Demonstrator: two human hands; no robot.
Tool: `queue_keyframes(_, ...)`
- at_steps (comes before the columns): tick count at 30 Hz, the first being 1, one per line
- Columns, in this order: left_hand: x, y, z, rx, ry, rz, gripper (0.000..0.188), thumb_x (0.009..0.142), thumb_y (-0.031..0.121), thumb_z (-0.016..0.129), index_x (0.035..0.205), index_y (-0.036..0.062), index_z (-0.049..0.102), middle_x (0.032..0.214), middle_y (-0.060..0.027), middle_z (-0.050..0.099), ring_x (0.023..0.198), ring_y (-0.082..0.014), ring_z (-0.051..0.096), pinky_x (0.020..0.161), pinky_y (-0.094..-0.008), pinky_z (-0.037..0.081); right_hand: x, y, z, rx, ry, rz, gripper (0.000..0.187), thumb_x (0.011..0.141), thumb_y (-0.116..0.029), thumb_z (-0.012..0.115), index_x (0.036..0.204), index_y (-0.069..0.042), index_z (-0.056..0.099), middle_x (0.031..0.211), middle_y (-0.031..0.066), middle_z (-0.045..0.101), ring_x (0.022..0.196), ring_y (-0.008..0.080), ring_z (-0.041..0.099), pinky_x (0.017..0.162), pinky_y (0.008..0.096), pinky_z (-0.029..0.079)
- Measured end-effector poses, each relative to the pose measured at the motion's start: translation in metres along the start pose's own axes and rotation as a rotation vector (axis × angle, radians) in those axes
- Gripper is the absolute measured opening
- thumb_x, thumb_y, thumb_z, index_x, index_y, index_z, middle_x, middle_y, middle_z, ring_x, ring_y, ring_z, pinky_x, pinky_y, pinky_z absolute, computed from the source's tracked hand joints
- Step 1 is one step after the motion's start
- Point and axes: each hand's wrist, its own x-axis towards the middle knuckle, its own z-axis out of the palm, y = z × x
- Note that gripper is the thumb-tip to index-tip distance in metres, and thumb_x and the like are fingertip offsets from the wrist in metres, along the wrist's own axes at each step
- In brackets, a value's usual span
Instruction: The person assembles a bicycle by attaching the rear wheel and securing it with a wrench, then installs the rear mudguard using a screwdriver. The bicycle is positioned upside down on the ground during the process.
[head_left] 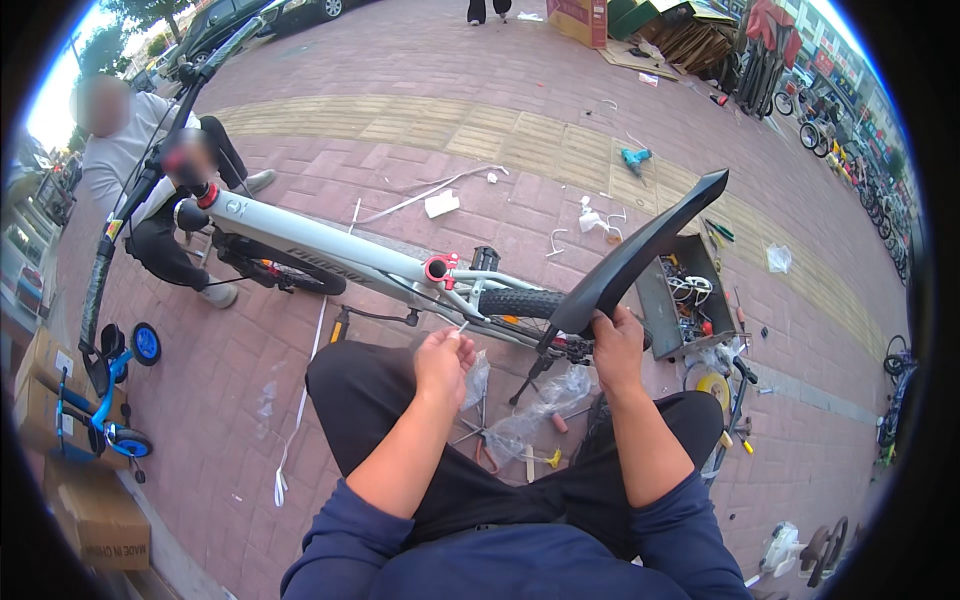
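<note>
A silver-grey bicycle frame (335, 243) stretches across in front of me, its seat tube open at the top with a red clamp (440, 268). My left hand (443, 368) is closed in a pinch just short of the frame, and a small, thin whitish piece (461, 328) pokes out between the fingertips; its kind is too small to make out. Over the rear wheel (520, 303) rises a long black mudguard (630, 260), tilted up toward the right. My right hand (618, 350) grips its lower end, with some fingers hidden behind it.
An open metal toolbox (690, 295) stands right of the wheel. Clear plastic wrap (535, 415) and tools lie between my legs. Farther off are a teal power drill (636, 160) and packing scraps. At left sit another person (130, 150), a blue child's scooter (108, 400) and cartons (100, 510).
</note>
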Motion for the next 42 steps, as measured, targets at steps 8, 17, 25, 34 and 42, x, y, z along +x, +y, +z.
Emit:
queue_keyframes(8,0.108,-0.022,-0.018,-0.147,0.052,-0.027,0.012,0.105,0.016,0.054,0.113,0.0079,0.059,0.097,-0.0039,0.063,0.088,-0.0177,0.061,0.079,-0.0362,0.052,0.003,0.003,0.007,0.058,0.03,0.136,0.02,0.098,-0.006,0.059,0.111,0.006,0.07,0.098,0.0044,0.072,0.087,0.0093,0.062,0.08,0.025,0.049)
queue_keyframes(17,0.141,-0.036,-0.027,-0.14,-0.336,-0.011,0.019,0.102,0.015,0.056,0.115,0.0117,0.068,0.102,-0.0011,0.069,0.09,-0.0158,0.066,0.083,-0.0362,0.054,0.003,-0.007,0.016,0.084,0.012,0.209,0.019,0.098,-0.007,0.059,0.111,0.003,0.07,0.096,0.0024,0.072,0.083,0.0089,0.062,0.077,0.0246,0.049)
queue_keyframes(25,0.051,-0.052,-0.016,-0.275,0.209,0.03,0.026,0.109,0.031,0.049,0.095,0.0107,0.058,0.078,0.0019,0.054,0.064,-0.0125,0.056,0.056,-0.0309,0.048,0.014,0.023,0.01,0.023,0.007,0.096,0.021,0.097,-0.006,0.059,0.11,0.007,0.07,0.099,0.0037,0.073,0.087,0.0086,0.061,0.08,0.025,0.048)
queue_keyframes(34,-0.028,-0.07,0.026,0.475,-0.453,0.251,0.029,0.106,0.027,0.059,0.104,-0.0008,0.066,0.122,-0.0092,0.068,0.087,-0.0113,0.063,0.079,-0.0325,0.057,0.0,0.028,0.042,0.084,-0.052,0.212,0.022,0.1,-0.013,0.06,0.113,0.004,0.066,0.092,0.0033,0.07,0.083,0.0108,0.062,0.077,0.0278,0.05)
queue_keyframes(42,-0.017,-0.062,0.029,0.046,-0.299,-0.031,0.032,0.105,0.035,0.061,0.096,0.0048,0.066,0.087,-0.0012,0.064,0.073,-0.0088,0.06,0.07,-0.0258,0.056,-0.012,-0.002,0.005,0.363,-0.175,0.579,0.031,0.088,0.01,0.051,0.117,0.008,0.059,0.09,0.0045,0.057,0.075,0.0177,0.059,0.073,0.0369,0.059)
